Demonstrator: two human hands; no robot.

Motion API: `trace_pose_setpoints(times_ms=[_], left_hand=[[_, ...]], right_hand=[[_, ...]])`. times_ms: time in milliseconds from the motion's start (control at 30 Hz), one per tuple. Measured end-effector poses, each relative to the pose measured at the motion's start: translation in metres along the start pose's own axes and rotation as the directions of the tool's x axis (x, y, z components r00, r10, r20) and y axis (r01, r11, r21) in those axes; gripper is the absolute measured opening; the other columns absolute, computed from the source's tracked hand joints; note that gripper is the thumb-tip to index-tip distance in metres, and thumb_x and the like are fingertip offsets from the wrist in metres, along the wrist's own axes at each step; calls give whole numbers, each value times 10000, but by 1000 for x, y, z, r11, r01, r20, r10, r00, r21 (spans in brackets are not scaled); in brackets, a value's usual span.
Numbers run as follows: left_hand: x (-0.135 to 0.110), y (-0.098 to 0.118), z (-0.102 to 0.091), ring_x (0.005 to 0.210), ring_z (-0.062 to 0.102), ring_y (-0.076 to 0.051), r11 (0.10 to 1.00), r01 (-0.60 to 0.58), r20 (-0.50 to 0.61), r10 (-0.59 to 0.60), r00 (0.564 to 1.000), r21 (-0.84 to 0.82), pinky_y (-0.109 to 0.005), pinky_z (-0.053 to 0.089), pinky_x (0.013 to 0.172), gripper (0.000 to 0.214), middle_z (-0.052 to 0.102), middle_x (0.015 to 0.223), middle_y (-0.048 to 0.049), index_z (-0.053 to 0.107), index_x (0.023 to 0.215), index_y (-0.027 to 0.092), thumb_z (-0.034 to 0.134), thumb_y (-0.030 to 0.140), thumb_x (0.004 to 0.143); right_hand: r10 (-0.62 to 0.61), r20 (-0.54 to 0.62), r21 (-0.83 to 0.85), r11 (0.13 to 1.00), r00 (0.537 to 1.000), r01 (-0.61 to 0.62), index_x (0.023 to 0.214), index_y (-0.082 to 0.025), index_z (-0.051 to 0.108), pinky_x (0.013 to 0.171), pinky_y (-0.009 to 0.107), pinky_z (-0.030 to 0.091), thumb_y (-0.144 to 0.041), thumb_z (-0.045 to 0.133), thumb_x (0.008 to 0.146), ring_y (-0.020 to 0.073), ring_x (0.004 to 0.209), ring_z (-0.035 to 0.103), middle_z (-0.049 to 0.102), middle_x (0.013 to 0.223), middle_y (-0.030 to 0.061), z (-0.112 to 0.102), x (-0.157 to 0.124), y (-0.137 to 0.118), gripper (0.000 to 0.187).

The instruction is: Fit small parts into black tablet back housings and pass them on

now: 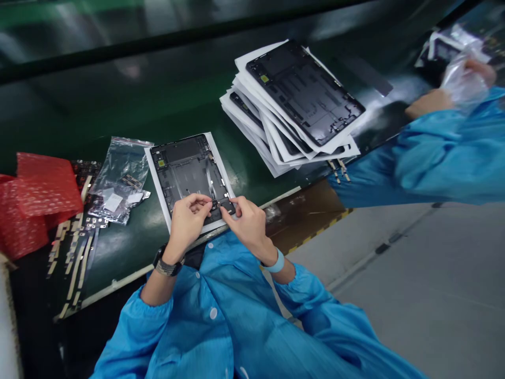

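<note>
A dark tablet back cover (pixel 183 176) lies inner side up on a white sheet (pixel 160 196) at the bench edge in front of me. Along its right side runs a thin, pale flex cable (pixel 210 176), with a small dark part at its lower end. My left hand (pixel 189 218) is closed there, thumb and forefinger pinched on the cable's lower end. At the cover's near right corner, my right hand (pixel 249 221) has thumb and forefinger on the edge, the thumb resting inside. The exact contact under the fingertips is partly hidden.
Several tablet back covers with white sheets form a stack (pixel 305 95) beyond my right hand. Left lie a clear plastic bag (pixel 124 176), red bubble wrap (pixel 47 195) and several flex strips (pixel 77 258). A co-worker's hands (pixel 453 87) hold clear plastic at the right.
</note>
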State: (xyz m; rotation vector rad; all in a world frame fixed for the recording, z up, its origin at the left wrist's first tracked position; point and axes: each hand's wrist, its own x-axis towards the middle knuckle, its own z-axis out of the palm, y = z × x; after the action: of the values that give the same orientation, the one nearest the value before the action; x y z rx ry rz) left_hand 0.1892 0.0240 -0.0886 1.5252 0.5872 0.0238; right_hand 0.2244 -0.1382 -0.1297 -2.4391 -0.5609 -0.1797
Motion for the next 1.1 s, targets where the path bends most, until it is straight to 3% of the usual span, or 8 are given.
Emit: trace_pose_setpoints(times_ms=[500, 633, 833, 1100], left_hand=[[2, -3, -2, 617, 665, -149, 999, -6, 9, 7, 1000, -37, -235, 496, 554, 253, 703, 710, -43, 713, 824, 140, 781, 324, 665], [2, -4, -2, 618, 670, -153, 999, -4, 17, 5, 1000, -40, -233, 490, 549, 250, 703, 705, -44, 712, 834, 136, 772, 319, 676], [4, -3, 0, 594, 658, -149, 999, -1, 15, 1, 1000, -46, -231, 479, 532, 236, 690, 669, -34, 703, 807, 142, 773, 318, 665], [4, -5, 0, 591, 657, -153, 1000, 0, 1, 0, 1000, -30, -232, 475, 521, 270, 687, 668, -31, 700, 794, 153, 809, 358, 655]], right_hand=[[-2, 4, 76, 997, 1000, 2, 1078, -162, 698, 635, 302, 444, -385, 656, 956, 204, 643, 602, 629, 700, 32, -1, -3, 1, 258], [-6, 36, 104, 995, 999, 2, 1131, -155, 709, 618, 305, 439, -375, 663, 960, 203, 620, 598, 629, 685, 26, -5, -3, 2, 283], [-8, 106, 201, 979, 994, -13, 1158, -191, 713, 714, 315, 495, -290, 572, 989, 211, 678, 626, 675, 753, 41, -13, 0, 4, 241], [44, 178, 266, 960, 983, -91, 1156, -185, 675, 628, 287, 446, -283, 594, 953, 186, 612, 584, 600, 677, -4, -15, 1, 8, 240]])
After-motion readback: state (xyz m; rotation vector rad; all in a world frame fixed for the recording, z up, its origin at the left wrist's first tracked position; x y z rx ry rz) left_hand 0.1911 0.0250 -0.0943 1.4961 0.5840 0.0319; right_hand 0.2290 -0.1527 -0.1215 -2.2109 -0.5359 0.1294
